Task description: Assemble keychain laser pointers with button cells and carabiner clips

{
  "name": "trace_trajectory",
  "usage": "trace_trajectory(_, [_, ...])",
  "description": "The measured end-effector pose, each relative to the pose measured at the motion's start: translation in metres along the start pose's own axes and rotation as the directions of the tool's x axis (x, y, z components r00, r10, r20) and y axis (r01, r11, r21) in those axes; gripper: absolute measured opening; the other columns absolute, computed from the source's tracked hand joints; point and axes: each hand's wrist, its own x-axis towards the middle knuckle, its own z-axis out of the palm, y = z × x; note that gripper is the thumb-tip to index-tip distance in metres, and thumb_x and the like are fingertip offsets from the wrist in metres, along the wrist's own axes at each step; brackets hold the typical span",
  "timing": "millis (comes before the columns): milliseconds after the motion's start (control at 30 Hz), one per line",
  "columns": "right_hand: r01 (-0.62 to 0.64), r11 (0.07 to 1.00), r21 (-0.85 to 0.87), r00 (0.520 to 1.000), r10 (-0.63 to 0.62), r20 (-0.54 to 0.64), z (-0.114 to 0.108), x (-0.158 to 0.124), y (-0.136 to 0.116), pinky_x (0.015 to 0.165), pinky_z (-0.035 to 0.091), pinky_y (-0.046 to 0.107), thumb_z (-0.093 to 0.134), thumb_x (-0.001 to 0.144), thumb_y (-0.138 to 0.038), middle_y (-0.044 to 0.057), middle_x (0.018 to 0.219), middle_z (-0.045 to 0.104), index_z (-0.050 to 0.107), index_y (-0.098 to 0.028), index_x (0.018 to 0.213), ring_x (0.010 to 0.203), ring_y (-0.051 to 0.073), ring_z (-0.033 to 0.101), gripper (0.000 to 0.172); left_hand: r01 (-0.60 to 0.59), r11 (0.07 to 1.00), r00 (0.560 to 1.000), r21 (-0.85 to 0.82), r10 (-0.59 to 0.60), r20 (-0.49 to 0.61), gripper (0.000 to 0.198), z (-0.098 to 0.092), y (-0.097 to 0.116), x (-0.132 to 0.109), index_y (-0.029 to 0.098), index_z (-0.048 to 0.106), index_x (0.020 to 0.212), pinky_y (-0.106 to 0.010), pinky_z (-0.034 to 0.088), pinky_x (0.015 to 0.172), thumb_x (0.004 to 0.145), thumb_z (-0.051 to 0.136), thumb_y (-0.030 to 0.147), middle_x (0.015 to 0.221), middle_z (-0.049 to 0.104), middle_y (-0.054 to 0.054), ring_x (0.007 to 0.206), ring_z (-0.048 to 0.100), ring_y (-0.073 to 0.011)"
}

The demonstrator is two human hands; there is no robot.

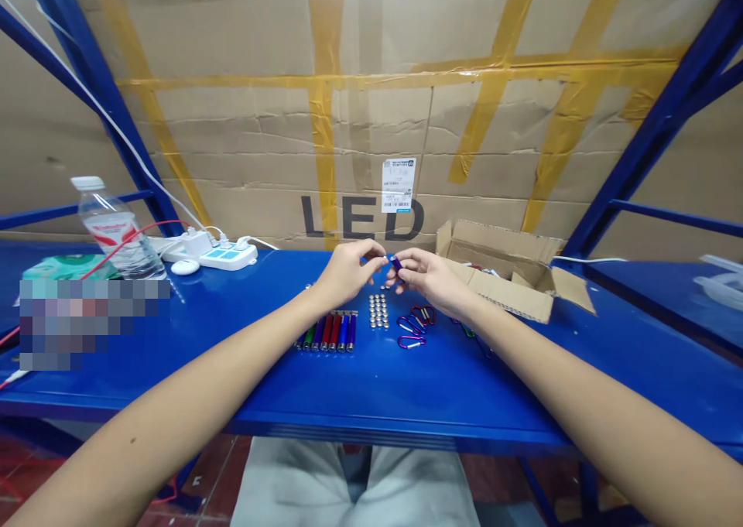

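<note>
Purple tube (396, 264), seemingly; between hands (429, 278), gripped by right.

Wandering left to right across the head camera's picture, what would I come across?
Water bottle, white power strip, row of coloured metal tubes, silver button cells, red and purple carabiners, open cardboard box, clear plastic container.

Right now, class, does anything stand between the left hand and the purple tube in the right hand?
Nothing visible does: only a narrow open gap separates the left hand from the purple tube in the right hand, above the table.
</note>
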Motion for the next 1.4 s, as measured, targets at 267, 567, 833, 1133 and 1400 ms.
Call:
trace_trajectory(267, [0.012, 1.000, 0.026, 0.997, -0.014, 0.080, 0.003, -0.002, 0.001, 0.079, 0.054, 0.036, 0.068, 0.077, -0.024, 0.004, 0.086, 0.067, 0.059, -0.019, 0.090, 0.084, 0.017, 0.065, 0.016, -0.253, 0.951, 0.966, 0.176, 0.257, 0.002, 0.009, 0.003, 0.008, -0.004, 0.020, 0.066, 0.085, -0.028, 0.052, 0.074, 0.088, 0.058, 0.017, 0.083, 0.070, -0.001, 0.076, 0.063, -0.0129])
trace_trajectory(567, [0.055, 0.992, -0.113, 0.998, -0.051, 0.041, -0.007, 0.002, 0.002, 0.084, 0.051, 0.037, 0.064, 0.075, -0.017, 0.005, 0.095, 0.069, 0.053, -0.020, 0.088, 0.095, 0.018, 0.064, 0.017, -0.301, 0.921, 0.954, 0.248, 0.293, 0.068, 0.019, 0.000, -0.002, -0.003, 0.019, 0.066, 0.099, -0.030, 0.051, 0.079, 0.091, 0.050, 0.015, 0.091, 0.069, -0.005, 0.084, 0.063, -0.0146])
trace_trajectory(833, [0.133, 0.917, -0.377, 0.991, -0.113, 0.074, -0.016, 0.004, 0.001, 0.098, 0.043, 0.040, 0.056, 0.080, -0.012, 0.007, 0.104, 0.071, 0.055, -0.019, 0.081, 0.105, 0.018, 0.063, 0.007, -0.120, 0.898, 0.917, 0.422, -0.063, 0.394, 0.023, 0.002, -0.028, 0.006, 0.020, 0.073, 0.095, -0.032, 0.047, 0.081, 0.087, 0.051, 0.020, 0.096, 0.073, -0.007, 0.089, 0.065, -0.0211])
trace_trajectory(1133, [0.202, 0.837, -0.509, 0.979, -0.187, 0.081, -0.016, 0.009, 0.011, 0.090, 0.047, 0.040, 0.057, 0.078, -0.016, 0.006, 0.094, 0.070, 0.065, -0.019, 0.085, 0.093, 0.021, 0.063, 0.011, -0.078, 0.867, 0.846, 0.493, -0.204, 0.493, 0.019, 0.017, -0.027, 0.016, 0.018, 0.076, 0.087, -0.029, 0.045, 0.071, 0.083, 0.057, 0.022, 0.088, 0.075, -0.009, 0.084, 0.067, -0.0222])
trace_trajectory(1400, [0.170, 0.750, -0.639, 0.982, -0.185, 0.044, -0.017, 0.008, 0.007, 0.083, 0.047, 0.036, 0.054, 0.076, -0.012, 0.004, 0.091, 0.070, 0.065, -0.018, 0.085, 0.086, 0.020, 0.061, 0.015, 0.024, 0.853, 0.864, 0.521, -0.280, 0.419, 0.019, 0.020, -0.022, 0.017, 0.017, 0.074, 0.084, -0.029, 0.044, 0.066, 0.082, 0.058, 0.028, 0.085, 0.073, -0.009, 0.076, 0.065, -0.0205])
